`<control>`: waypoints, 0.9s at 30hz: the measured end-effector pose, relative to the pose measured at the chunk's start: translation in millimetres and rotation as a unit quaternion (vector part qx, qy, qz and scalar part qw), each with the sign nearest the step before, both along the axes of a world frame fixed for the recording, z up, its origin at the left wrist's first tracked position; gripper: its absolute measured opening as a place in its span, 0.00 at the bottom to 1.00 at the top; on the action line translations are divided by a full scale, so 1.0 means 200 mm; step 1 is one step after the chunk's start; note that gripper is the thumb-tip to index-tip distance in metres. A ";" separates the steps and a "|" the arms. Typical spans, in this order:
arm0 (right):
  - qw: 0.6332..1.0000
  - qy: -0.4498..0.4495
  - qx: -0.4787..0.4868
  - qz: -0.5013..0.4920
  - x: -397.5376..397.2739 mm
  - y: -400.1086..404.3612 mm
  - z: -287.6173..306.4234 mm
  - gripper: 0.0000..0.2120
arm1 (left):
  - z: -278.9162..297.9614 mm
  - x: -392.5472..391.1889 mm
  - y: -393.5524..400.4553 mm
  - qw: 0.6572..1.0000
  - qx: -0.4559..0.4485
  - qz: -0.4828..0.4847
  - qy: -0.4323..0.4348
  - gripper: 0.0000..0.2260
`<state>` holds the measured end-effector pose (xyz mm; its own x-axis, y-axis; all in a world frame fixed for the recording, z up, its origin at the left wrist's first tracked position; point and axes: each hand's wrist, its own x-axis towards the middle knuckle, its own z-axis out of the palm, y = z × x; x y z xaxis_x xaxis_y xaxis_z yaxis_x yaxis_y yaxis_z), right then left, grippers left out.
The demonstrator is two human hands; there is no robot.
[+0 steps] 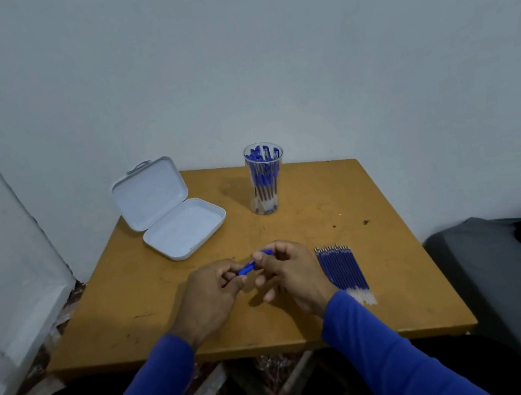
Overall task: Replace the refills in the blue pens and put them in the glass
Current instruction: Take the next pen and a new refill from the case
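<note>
— Wooden ochre square table (387,272) against a pale wall; what do the hands hold?
— Left hand (208,293) and right hand (287,271) both pinch one blue plastic pen (247,267).
— Around them?
— Blue refill row (343,269) just right of the right hand; beyond, clear glass of pens (264,179); open white plastic case (171,213) beyond the left.

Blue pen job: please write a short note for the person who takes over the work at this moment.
Left hand and right hand: both pinch one blue pen above the table.
Glass: upright at the back, many blue pens inside.
Refills: a row beside the right hand.
White case: open, back left.
Left: finish the held pen, drop it in the glass. Whether more pens wait cannot be seen.
</note>
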<state>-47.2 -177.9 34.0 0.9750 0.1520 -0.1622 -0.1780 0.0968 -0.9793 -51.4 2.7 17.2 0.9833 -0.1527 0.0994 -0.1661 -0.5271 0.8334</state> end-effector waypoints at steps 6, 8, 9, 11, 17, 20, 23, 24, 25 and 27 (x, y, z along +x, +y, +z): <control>0.999 0.014 0.049 0.015 -0.02 -0.03 -0.04 0.13 | -0.02 -0.02 -0.02 0.999 -0.029 -0.025 0.017 0.06; 0.998 0.020 0.054 0.018 -0.02 -0.03 -0.04 0.14 | -0.02 -0.02 -0.01 0.998 -0.038 -0.035 0.027 0.06; 0.998 0.022 0.054 0.017 -0.02 -0.03 -0.05 0.14 | -0.02 -0.02 -0.01 0.998 -0.045 -0.038 0.030 0.06; 0.998 0.020 0.054 0.014 -0.02 -0.04 -0.06 0.14 | -0.03 -0.02 -0.01 0.998 -0.047 -0.037 0.035 0.06; 0.997 0.012 0.073 -0.011 -0.02 -0.03 -0.09 0.10 | -0.05 -0.01 -0.02 0.998 -0.033 -0.033 0.034 0.08; 0.997 0.014 0.073 -0.009 -0.01 -0.03 -0.10 0.08 | -0.06 0.00 -0.02 0.998 -0.025 -0.035 0.035 0.08; 0.998 0.005 0.060 -0.006 -0.01 -0.03 -0.11 0.08 | -0.06 0.02 -0.02 0.999 -0.018 -0.035 0.033 0.08; 0.998 0.004 0.056 -0.006 -0.01 -0.03 -0.10 0.07 | -0.06 0.02 -0.02 0.999 -0.014 -0.037 0.030 0.08; 0.999 0.002 0.053 -0.005 -0.01 -0.03 -0.10 0.08 | -0.05 0.02 -0.02 0.999 -0.009 -0.040 0.027 0.08; 0.999 -0.003 0.051 -0.003 -0.01 -0.03 -0.10 0.08 | -0.05 0.02 -0.02 0.999 -0.003 -0.042 0.020 0.08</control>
